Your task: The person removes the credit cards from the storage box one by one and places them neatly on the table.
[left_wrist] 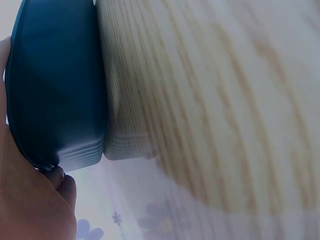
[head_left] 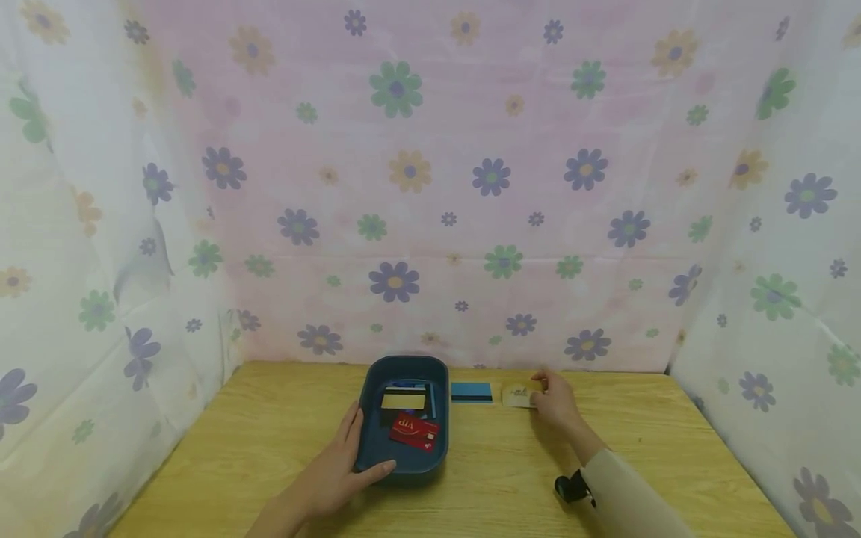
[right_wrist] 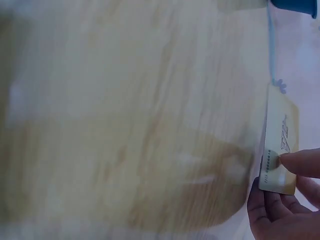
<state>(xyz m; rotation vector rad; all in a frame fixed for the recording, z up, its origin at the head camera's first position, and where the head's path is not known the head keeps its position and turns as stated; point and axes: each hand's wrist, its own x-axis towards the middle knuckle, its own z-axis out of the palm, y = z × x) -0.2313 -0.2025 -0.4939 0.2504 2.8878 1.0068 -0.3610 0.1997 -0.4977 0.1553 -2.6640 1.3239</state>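
Note:
My left hand (head_left: 339,463) grips a dark blue plastic basin (head_left: 402,471) at its near left corner, fingers along the left side and thumb across the near rim. Inside the basin lie a red VIP card (head_left: 414,432), a gold card with a dark stripe (head_left: 403,401) and bluish cards partly hidden beneath it. At the table's back right, my right hand (head_left: 558,401) pinches a pale gold card (right_wrist: 281,142) by one end, thumb on its printed face. The card is tilted up in the right wrist view. Between it and the basin lies a blue card with a dark stripe (head_left: 471,392).
The wood-grain table (head_left: 504,471) ends at a flower-printed cloth (head_left: 444,187) that hangs behind it and along both sides. A black strap-like device (head_left: 572,487) sits at the right wrist, by a pale sleeve (head_left: 632,501).

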